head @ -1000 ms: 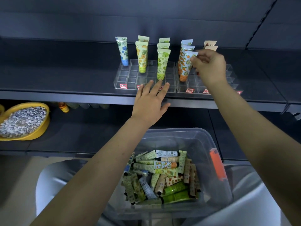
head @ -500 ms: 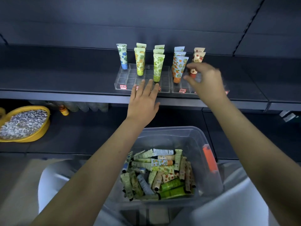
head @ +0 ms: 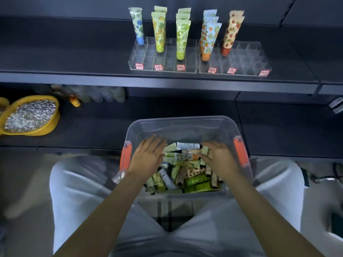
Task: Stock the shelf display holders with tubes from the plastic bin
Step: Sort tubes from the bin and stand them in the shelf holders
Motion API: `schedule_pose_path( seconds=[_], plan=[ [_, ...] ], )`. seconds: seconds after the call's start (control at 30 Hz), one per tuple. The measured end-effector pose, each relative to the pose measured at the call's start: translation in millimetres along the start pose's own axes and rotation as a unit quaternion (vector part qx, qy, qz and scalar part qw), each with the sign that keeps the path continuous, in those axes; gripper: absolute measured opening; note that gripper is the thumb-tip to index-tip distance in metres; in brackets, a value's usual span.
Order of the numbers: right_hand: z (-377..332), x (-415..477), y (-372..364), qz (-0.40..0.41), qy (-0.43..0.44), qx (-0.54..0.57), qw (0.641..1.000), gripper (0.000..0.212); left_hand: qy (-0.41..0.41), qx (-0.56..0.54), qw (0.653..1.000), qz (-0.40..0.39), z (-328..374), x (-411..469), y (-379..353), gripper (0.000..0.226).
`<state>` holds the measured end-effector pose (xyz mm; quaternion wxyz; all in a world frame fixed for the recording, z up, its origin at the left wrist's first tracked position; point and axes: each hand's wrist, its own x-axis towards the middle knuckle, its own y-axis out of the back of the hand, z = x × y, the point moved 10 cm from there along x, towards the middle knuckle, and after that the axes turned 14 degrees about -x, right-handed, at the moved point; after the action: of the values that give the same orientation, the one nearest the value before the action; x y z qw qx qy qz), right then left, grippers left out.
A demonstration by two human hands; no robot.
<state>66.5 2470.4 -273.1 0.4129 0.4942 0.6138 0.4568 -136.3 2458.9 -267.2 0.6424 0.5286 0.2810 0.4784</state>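
A clear plastic bin (head: 182, 120) with orange handles sits on my lap, holding several patterned tubes (head: 194, 180). My left hand (head: 148, 157) lies flat over the tubes at the bin's left side. My right hand (head: 220, 159) is in the right side, fingers loosely curved, fingertips touching the ends of a white tube (head: 187, 145) and an orange-capped tube (head: 182, 156). On the upper shelf stand two clear display holders (head: 168, 66) (head: 247, 59). Upright in them are a blue tube (head: 138, 25) and rows of yellow (head: 159, 32), green (head: 182, 38), orange (head: 209, 39) and strawberry (head: 231, 32) tubes.
The dark upper shelf's front edge (head: 92, 79) runs across above the bin. On the lower shelf at left sits a yellow bowl (head: 47, 127) of small silvery pieces, with an orange-capped bottle (head: 74, 101) and pale bottles behind. Front holder cells stand unfilled.
Both hands came down from the shelf into the bin. The right hand left the strawberry tube standing in the right holder. The view tilted down and closer.
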Motion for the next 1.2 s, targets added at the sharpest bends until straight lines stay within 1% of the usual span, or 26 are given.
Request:
schedule_pose_path(
  seconds=[0.07,0.13,0.23,0.3,0.4,0.5,0.63,0.73,0.9,1.03,1.2],
  plan=[
    [3,-5,-14,-0.012,-0.004,0.008,1.000,0.039,0.012,-0.013,0.999,-0.035,-9,-11,-17,0.044],
    [5,-7,-25,-0.024,-0.008,0.008,1.000,0.038,0.034,-0.025,0.997,-0.065,-18,-18,-29,0.039],
    [10,-5,-38,-0.048,-0.016,0.014,0.999,0.040,0.071,-0.047,0.990,-0.115,-26,-20,-48,0.050],
    [14,-2,-46,-0.066,-0.023,0.015,0.997,0.041,0.083,-0.057,0.985,-0.137,-28,-20,-57,0.052],
    [20,4,-58,-0.089,-0.035,0.022,0.995,0.042,0.120,-0.080,0.975,-0.169,-37,-22,-73,0.057],
    [25,11,-71,-0.114,-0.043,0.027,0.992,0.043,0.176,-0.092,0.963,-0.184,-52,-23,-84,0.062],
    [28,21,-89,-0.147,-0.049,0.037,0.987,0.045,0.225,-0.132,0.943,-0.206,-62,-21,-101,0.066],
    [32,28,-100,-0.164,-0.056,0.052,0.984,0.046,0.258,-0.168,0.928,-0.211,-70,-22,-111,0.067],
    [35,39,-111,-0.176,-0.064,0.067,0.980,0.043,0.289,-0.189,0.917,-0.200,-78,-19,-121,0.062],
    [35,45,-121,-0.182,-0.063,0.075,0.978,0.041,0.298,-0.192,0.915,-0.192,-83,-17,-127,0.057],
    [38,49,-130,-0.185,-0.060,0.051,0.980,0.038,0.316,-0.197,0.914,-0.161,-87,-11,-128,0.046]
  ],
)
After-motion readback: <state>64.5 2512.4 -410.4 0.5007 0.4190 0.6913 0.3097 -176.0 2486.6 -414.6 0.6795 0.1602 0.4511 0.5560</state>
